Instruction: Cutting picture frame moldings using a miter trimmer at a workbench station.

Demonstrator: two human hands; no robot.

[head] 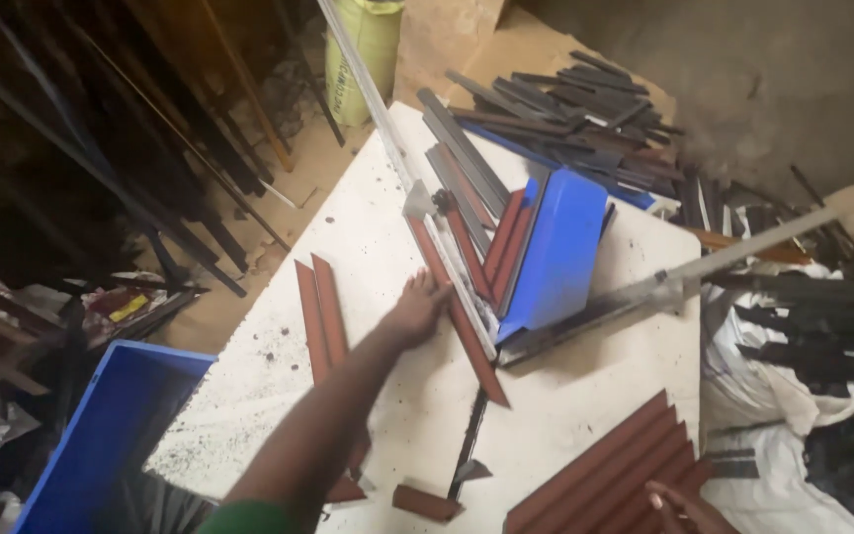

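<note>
A long red strip (452,307) lies in the middle of the white table (585,386), slanting toward the near edge. The left hand (417,309) rests flat on it with fingers spread. A blue tray (557,252) leans just beside it. The right hand (679,504) touches a stack of red strips (600,475) at the near edge; I cannot tell its grip.

- One head-worn view looks steeply down, tilted, across the white desk (585,396).
- It sits close, at arm's reach of the desk.
</note>
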